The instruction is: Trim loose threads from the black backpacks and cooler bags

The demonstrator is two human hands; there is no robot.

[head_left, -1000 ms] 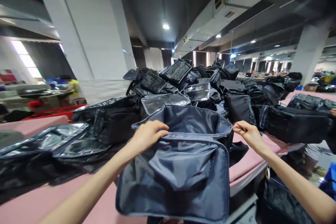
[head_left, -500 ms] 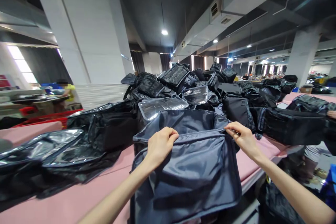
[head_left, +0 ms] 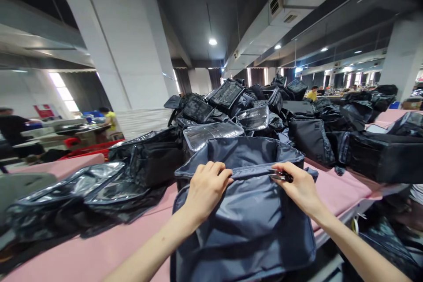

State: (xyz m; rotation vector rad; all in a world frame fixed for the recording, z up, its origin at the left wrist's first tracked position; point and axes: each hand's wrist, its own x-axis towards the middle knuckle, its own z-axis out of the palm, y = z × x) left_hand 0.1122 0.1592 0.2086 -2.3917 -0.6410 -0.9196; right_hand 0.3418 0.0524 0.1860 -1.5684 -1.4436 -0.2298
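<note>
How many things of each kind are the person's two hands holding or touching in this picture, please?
grey-blue fabric bag: 1, gripped at its open rim by the left hand and touched by the right hand
small dark tool: 1, pinched in the right hand
Total: 2

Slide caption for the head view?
Left hand grips the rim of an open grey bag; right hand holds a dark tool there.
</note>
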